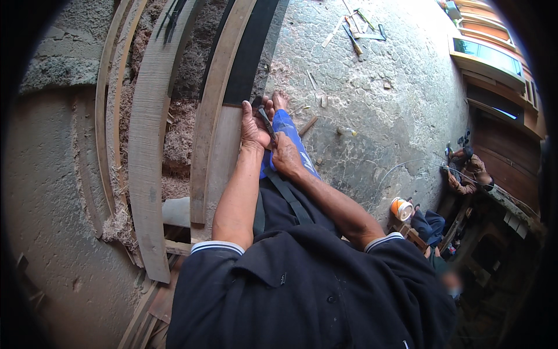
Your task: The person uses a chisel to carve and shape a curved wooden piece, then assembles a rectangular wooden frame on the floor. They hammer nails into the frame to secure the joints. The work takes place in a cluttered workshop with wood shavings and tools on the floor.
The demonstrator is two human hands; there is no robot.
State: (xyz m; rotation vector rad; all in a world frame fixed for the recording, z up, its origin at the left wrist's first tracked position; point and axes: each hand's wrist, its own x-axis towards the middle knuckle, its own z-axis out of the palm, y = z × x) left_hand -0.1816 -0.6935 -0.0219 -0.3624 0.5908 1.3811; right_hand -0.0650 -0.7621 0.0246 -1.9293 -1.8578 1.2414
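My right hand (286,153) is closed round the near end of a slim dark tool (265,120), whose exact kind I cannot make out. The tool points away and slightly left, into my left hand (254,129). That hand is cupped palm up, its thumb stretched forward and its curled fingers against the tool's far part. Beside my left hand lies a long wooden board (225,148), with a dark flat panel (249,58) beyond it. A blue cloth (289,131) covers my leg under the hands, and my bare foot (280,100) shows past them.
Long planks (152,134) and a narrow batten (213,110) lie at left among wood shavings (182,139). Hand tools (356,41) and wood scraps (311,125) lie on the rough floor (372,104). At right are a bucket (401,208), another person (474,174) and stacked wooden frames (494,64).
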